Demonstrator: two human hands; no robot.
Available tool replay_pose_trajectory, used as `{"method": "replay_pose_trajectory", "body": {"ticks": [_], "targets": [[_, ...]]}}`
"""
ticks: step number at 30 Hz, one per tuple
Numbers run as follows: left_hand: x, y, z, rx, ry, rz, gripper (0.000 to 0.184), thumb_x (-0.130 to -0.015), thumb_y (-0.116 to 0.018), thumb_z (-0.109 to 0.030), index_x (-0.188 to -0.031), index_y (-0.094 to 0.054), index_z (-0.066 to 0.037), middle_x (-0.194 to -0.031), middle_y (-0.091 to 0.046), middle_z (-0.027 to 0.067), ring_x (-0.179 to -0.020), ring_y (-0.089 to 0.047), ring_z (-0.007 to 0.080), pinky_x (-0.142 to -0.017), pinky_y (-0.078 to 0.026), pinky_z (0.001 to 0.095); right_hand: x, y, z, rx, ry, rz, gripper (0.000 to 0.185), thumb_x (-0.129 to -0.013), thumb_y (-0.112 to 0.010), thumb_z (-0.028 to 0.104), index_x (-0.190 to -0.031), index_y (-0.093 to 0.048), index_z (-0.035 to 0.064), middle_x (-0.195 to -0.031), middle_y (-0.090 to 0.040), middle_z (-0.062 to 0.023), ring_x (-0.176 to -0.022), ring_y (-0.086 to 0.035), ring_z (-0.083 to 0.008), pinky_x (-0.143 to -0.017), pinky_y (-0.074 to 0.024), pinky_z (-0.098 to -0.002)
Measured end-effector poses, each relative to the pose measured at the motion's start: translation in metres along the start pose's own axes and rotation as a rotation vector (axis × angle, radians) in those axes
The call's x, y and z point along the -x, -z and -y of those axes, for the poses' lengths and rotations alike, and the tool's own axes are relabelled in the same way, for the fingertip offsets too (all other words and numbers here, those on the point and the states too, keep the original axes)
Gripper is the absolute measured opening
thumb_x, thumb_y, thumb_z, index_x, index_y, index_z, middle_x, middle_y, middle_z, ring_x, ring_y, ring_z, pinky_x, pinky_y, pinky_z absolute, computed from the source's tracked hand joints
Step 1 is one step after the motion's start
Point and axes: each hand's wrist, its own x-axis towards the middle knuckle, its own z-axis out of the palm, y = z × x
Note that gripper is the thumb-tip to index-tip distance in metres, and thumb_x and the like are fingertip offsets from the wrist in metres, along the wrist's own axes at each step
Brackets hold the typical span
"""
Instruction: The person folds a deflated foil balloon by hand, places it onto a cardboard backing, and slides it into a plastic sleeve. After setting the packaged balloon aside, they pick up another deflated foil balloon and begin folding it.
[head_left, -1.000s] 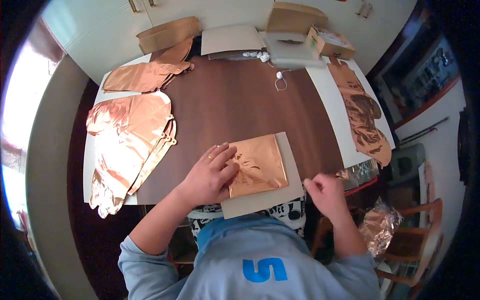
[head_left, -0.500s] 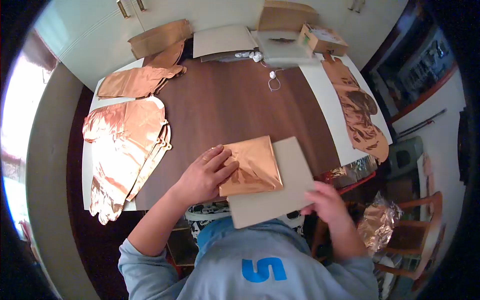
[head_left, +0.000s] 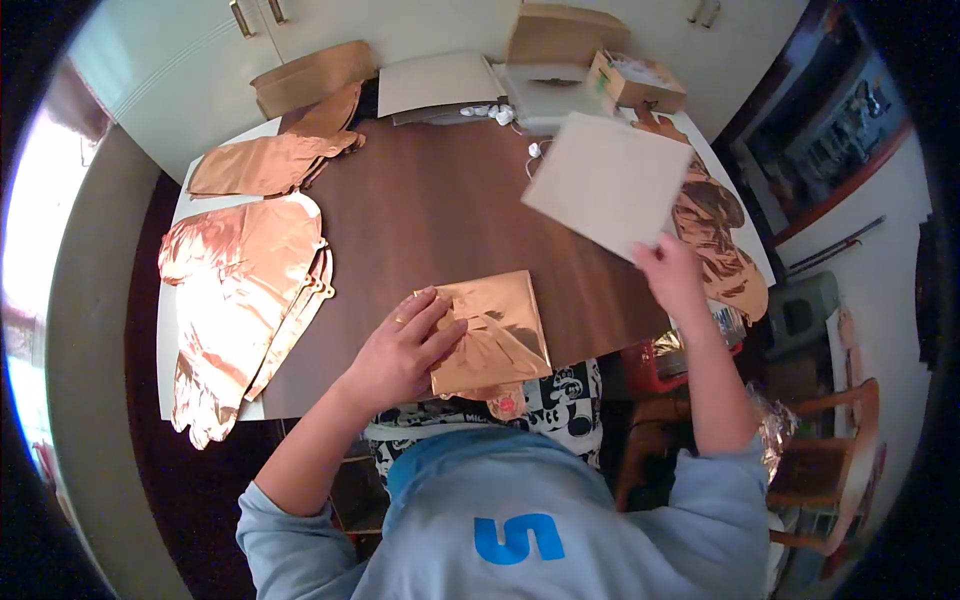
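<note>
My left hand (head_left: 402,342) lies with its fingers stretched flat over the left side of a folded copper-coloured foil balloon (head_left: 505,320), at the table's front edge. A loose foil flap (head_left: 508,400) pokes out below the packet, over the edge. Off to the right, my right hand (head_left: 674,275) pinches the near corner of a square grey cardboard sheet (head_left: 612,180). The sheet is held above the table's right side and covers part of a flat foil balloon (head_left: 708,222) lying there.
Flat foil balloons (head_left: 245,285) are stacked on the left, with more foil pieces (head_left: 265,165) behind them. At the back are a cardboard sheet (head_left: 435,83), an open brown box (head_left: 637,80) and white string (head_left: 500,113). A wooden chair (head_left: 825,460) stands at right.
My right hand has drawn the cardboard sheet out from beneath the folded foil balloon and carried it to the back right. My left hand has stayed on the packet.
</note>
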Motion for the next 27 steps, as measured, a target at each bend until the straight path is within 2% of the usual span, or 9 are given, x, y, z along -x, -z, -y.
{"method": "replay_pose_trajectory", "body": {"ticks": [6,7,10,14,17,20,21,25,27], "targets": [[0.001,0.005,-0.003,-0.088,0.024,0.024,0.044,-0.084,-0.068,-0.015,-0.127,-0.062,-0.012,-0.136,-0.053,0.0197,-0.130,-0.048,0.0417,-0.108,-0.040,0.0552,-0.012,-0.044,0.035,0.367,0.211,0.681,0.031,-0.083,-0.068,0.031,-0.088,-0.070,0.0004,-0.083,-0.069,-0.0209,-0.075,-0.068,-0.0345,-0.070,-0.0528,-0.0430],[0.003,0.005,-0.003,-0.087,0.031,0.021,0.044,-0.083,-0.068,-0.015,-0.127,-0.061,-0.012,-0.136,-0.053,0.0197,-0.130,-0.048,0.0414,-0.108,-0.039,0.0556,-0.008,-0.041,0.045,0.394,0.330,0.739,0.034,-0.082,-0.069,0.034,-0.082,-0.069,-0.0003,-0.078,-0.068,-0.0215,-0.072,-0.067,-0.0353,-0.068,-0.0523,-0.0434],[0.003,0.005,0.000,-0.107,0.009,-0.023,0.055,-0.070,-0.071,-0.010,-0.124,-0.061,-0.008,-0.131,-0.054,0.0210,-0.125,-0.051,0.0410,-0.107,-0.039,0.0538,0.004,-0.044,0.062,0.423,0.283,0.920,0.037,-0.081,-0.069,0.036,-0.075,-0.067,-0.0004,-0.074,-0.066,-0.0215,-0.069,-0.065,-0.0364,-0.066,-0.0513,-0.0445],[0.005,0.002,0.006,-0.110,0.026,-0.006,0.054,-0.072,-0.070,-0.012,-0.125,-0.061,-0.008,-0.132,-0.054,0.0211,-0.125,-0.051,0.0400,-0.108,-0.039,0.0538,0.025,-0.035,0.075,0.537,0.212,0.754,0.038,-0.081,-0.070,0.040,-0.072,-0.066,0.0029,-0.072,-0.066,-0.0180,-0.069,-0.064,-0.0354,-0.066,-0.0494,-0.0443],[0.006,0.005,0.003,-0.076,0.058,0.004,0.054,-0.074,-0.071,-0.017,-0.125,-0.061,-0.008,-0.132,-0.055,0.0206,-0.126,-0.051,0.0403,-0.108,-0.039,0.0539,0.055,-0.026,0.066,0.554,0.470,0.339,0.029,-0.078,-0.075,0.034,-0.072,-0.066,0.0068,-0.073,-0.064,-0.0126,-0.070,-0.063,-0.0311,-0.068,-0.0475,-0.0417],[0.007,0.005,0.003,0.019,0.108,-0.013,0.056,-0.074,-0.073,-0.022,-0.127,-0.061,-0.008,-0.134,-0.056,0.0198,-0.127,-0.051,0.0414,-0.108,-0.039,0.0531,0.089,-0.021,0.063,0.208,0.735,0.365,0.021,-0.076,-0.078,0.025,-0.075,-0.064,0.0093,-0.074,-0.061,-0.0077,-0.071,-0.059,-0.0278,-0.069,-0.0452,-0.0401],[0.007,0.005,0.005,0.046,0.113,-0.026,0.057,-0.073,-0.073,-0.021,-0.127,-0.061,-0.008,-0.135,-0.056,0.0194,-0.127,-0.051,0.0414,-0.109,-0.039,0.0522,0.098,-0.028,0.053,0.128,0.837,0.388,0.024,-0.074,-0.077,0.021,-0.092,-0.065,0.0097,-0.090,-0.061,-0.0065,-0.080,-0.058,-0.0279,-0.071,-0.0439,-0.0412],[0.004,0.009,0.002,0.156,0.174,-0.039,0.055,-0.074,-0.068,-0.015,-0.128,-0.062,-0.007,-0.135,-0.057,0.0187,-0.128,-0.051,0.0411,-0.108,-0.041,0.0481,0.113,-0.051,0.055,0.219,0.925,0.248,0.053,-0.072,-0.076,0.021,-0.122,-0.062,0.0085,-0.114,-0.057,-0.0078,-0.098,-0.055,-0.0284,-0.084,-0.0435,-0.0427],[0.004,0.009,0.001,0.172,0.187,-0.052,0.052,-0.075,-0.065,-0.012,-0.127,-0.063,-0.007,-0.134,-0.058,0.0193,-0.127,-0.051,0.0409,-0.107,-0.043,0.0471,0.109,-0.061,0.051,0.247,0.949,0.220,0.052,-0.073,-0.076,0.021,-0.121,-0.063,0.0086,-0.116,-0.057,-0.0084,-0.101,-0.054,-0.0286,-0.086,-0.0434,-0.0440]]}}
